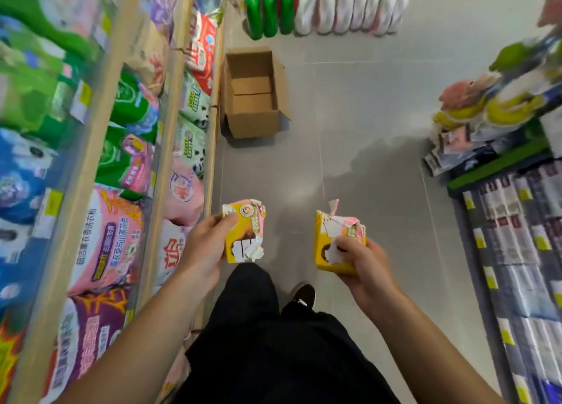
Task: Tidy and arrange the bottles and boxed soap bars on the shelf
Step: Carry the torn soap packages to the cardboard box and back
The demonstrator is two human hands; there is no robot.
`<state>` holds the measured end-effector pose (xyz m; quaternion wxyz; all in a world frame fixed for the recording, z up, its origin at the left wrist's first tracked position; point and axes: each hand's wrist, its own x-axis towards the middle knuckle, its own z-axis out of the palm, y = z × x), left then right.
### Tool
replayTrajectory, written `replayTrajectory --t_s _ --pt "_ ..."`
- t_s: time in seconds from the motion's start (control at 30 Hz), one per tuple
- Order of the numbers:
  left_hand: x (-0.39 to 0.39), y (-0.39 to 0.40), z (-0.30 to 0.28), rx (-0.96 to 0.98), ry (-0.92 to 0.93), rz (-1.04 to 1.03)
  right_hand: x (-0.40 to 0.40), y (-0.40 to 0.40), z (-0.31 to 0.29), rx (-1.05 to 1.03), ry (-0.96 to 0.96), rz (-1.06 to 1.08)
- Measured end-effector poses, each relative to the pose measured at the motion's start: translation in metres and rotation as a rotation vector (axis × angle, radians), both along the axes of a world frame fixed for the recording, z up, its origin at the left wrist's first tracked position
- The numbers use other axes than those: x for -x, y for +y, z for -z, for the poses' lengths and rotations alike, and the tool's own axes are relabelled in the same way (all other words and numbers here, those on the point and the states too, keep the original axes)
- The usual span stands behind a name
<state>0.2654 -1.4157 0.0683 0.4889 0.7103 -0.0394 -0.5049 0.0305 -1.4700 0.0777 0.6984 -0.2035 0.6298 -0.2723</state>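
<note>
Your left hand (206, 245) grips one torn soap box (243, 233), your right hand (362, 260) another soap box (336, 245), fingers clasped, carried low-centre for shelving.

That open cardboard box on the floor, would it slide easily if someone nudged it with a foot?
Probably yes: the cardboard box looks empty, so likely light, and the tiled floor looks smooth. Its open flaps seem thin and would likely bend if pushed.
</note>
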Motion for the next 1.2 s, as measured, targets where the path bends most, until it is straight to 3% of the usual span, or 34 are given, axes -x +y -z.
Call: replayTrajectory --t_s 0.27,0.43,0.57,0.67,0.83,1.2 --pt "-0.051 -0.181 0.028 0.032 0.099 -0.111 -0.06 -0.195 0.015 0.048 0.021 -0.063" --pt "-0.099 -0.311 0.027 -0.012 0.082 -0.013 -0.108 -0.311 0.003 0.084 0.077 -0.055" --pt "-0.132 -0.406 0.025 -0.023 -0.037 0.146 -0.136 -0.395 -0.005 0.112 0.107 -0.072" --pt "-0.15 -0.471 0.033 -0.031 -0.073 0.14 -0.149 -0.463 0.001 0.13 0.103 -0.073" --pt "-0.166 -0.566 0.061 -0.056 -0.037 0.003 -0.172 -0.595 0.028 0.061 0.089 -0.102" --pt "-0.205 -0.71 0.079 -0.126 -0.045 -0.555 -0.284 -0.856 0.044 0.068 0.115 -0.687"
